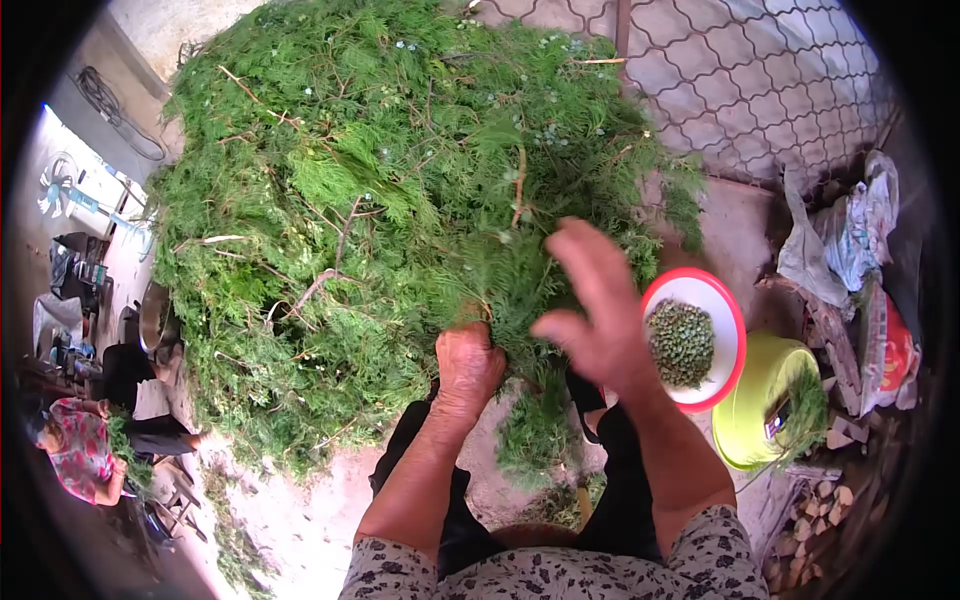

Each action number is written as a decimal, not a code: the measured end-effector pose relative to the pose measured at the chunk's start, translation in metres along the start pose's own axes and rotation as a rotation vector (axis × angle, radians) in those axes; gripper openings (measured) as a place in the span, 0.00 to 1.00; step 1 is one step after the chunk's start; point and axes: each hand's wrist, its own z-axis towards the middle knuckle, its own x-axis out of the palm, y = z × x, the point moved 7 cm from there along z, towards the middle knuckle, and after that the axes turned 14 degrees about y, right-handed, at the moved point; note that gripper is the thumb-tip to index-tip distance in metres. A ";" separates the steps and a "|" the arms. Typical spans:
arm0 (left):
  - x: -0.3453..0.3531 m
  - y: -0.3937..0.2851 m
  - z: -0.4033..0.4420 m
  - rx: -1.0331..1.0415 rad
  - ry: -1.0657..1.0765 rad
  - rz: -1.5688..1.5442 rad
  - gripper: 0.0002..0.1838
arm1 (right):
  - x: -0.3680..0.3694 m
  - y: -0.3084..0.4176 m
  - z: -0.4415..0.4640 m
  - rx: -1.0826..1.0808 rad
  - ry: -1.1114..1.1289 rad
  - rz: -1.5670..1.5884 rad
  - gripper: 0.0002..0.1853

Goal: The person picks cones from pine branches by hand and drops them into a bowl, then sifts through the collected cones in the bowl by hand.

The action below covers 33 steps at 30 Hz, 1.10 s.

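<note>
Left grip [470, 365]: fingers curled tight, by our reading round the stem of a branch [489, 285], its greenery just beyond the knuckles.
Right grip [592, 320]: fingers spread, thumb apart; we make out nothing in it.
Pile [330, 240]: heaped beyond both grips and well out to the left; the branch blends into it, so we cannot trace its full outline.
Snag risk: tangled twigs could catch the branch on a hard pull, dragging neighbours along.
Scratch risk: bare fingers among stiff stems; we would expect scrapes.
Spill risk: the bowl [727, 330] sits just beside the right forearm; a wide elbow swing could tip it.
Bowl: red rim, right of the right grip; green berries [682, 345] inside, white wall showing around them.
Tub [740, 420]: yellow-green, farther right and nearer us; sprigs [808, 410] lie on it. Upturned or not, we cannot tell.
Footing: loose greens [540, 430] below the grips, between our feet; could slip underfoot.
</note>
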 end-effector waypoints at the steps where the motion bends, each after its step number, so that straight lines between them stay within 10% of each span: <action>1: 0.002 -0.004 0.001 0.015 0.037 0.058 0.08 | 0.015 0.018 0.005 -0.079 0.084 -0.107 0.35; 3: 0.009 -0.001 0.000 -0.030 0.094 -0.323 0.07 | 0.046 0.035 0.004 -0.159 0.176 -0.268 0.31; 6: 0.010 -0.011 -0.006 0.220 -0.029 -0.008 0.08 | 0.058 0.030 0.001 -0.001 0.199 -0.337 0.25; 12: 0.019 0.016 0.002 -0.179 0.032 -1.241 0.24 | 0.059 0.007 -0.019 0.191 0.144 -0.289 0.09; 21: 0.009 0.009 0.000 -0.333 0.038 -1.638 0.30 | 0.079 -0.045 -0.025 0.445 0.254 0.485 0.15; 27: 0.005 0.026 0.003 -0.255 -0.140 -1.218 0.11 | 0.099 -0.045 -0.029 0.236 0.527 0.250 0.11; 29: 0.001 0.023 0.005 -0.238 -0.105 -0.997 0.10 | 0.057 -0.044 -0.020 0.233 0.003 0.093 0.05; 33: 0.006 0.017 0.005 -0.229 0.013 -0.992 0.09 | 0.036 -0.033 0.000 0.110 -0.145 0.284 0.11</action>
